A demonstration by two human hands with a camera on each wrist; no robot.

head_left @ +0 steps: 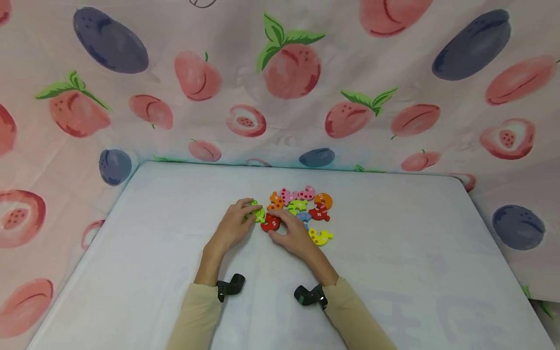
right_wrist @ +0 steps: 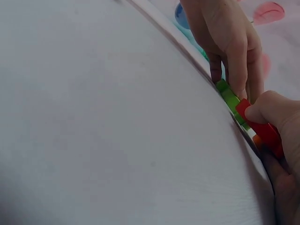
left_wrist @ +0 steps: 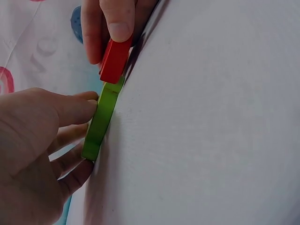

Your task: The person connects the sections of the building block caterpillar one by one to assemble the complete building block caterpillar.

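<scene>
Light soft and even over the smooth white tabletop (head_left: 415, 262) before me, source beyond view | wrist views dimmer, right one's lower-left corner darkest | blurred grey shadow beside the thick lime-green painted piece (left_wrist: 101, 124), left wrist | tabletop edge bowed, right wrist | small red painted piece's (head_left: 270, 223) digit slightly soft, head view

- I saw a thick red piece (head_left: 270, 223), a white mark on its top face, pinched in the right hand (head_left: 295, 237).
- The bright green piece (head_left: 260, 215), curvy-edged, was held by the left hand (head_left: 235, 224), just left of the red piece.
</scene>
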